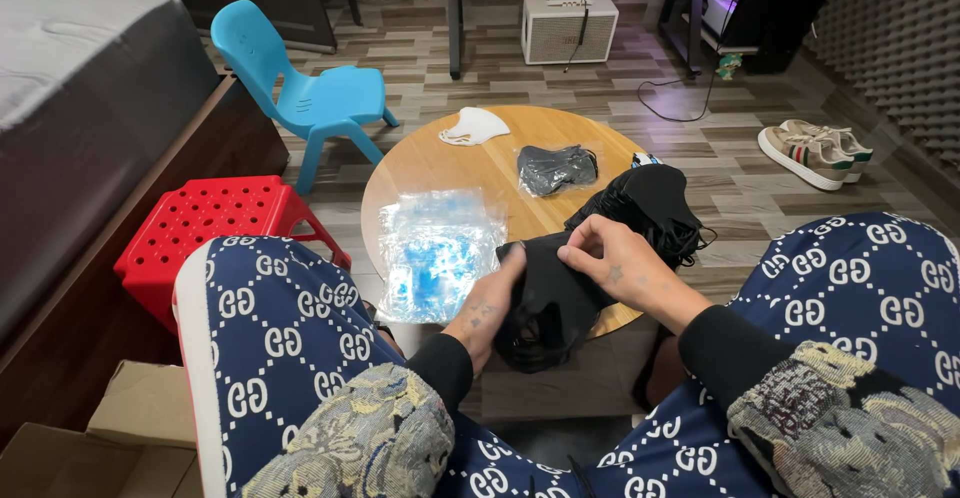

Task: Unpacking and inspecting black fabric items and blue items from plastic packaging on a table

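left hand (487, 310) fingers are tucked behind the black mask (550, 293), cardboard box (120, 438) is cropped at the bottom corner

I see the round table (440, 163) at the middle of the frame, my knees to either side of its near edge. Both hands meet over that near edge: my left hand (488, 308) under a face mask (545, 293), my right hand (615, 258) on top of it. Behind them on the table lies a pile of masks (650, 203); left of them, a stack of plastic bags (435, 248). A bagged mask (556, 169) lies mid-table, a loose mask (473, 126) at the far edge. At left stands a stool (205, 223), with a small chair (305, 93) behind it. At upper right lie shoes (815, 148).
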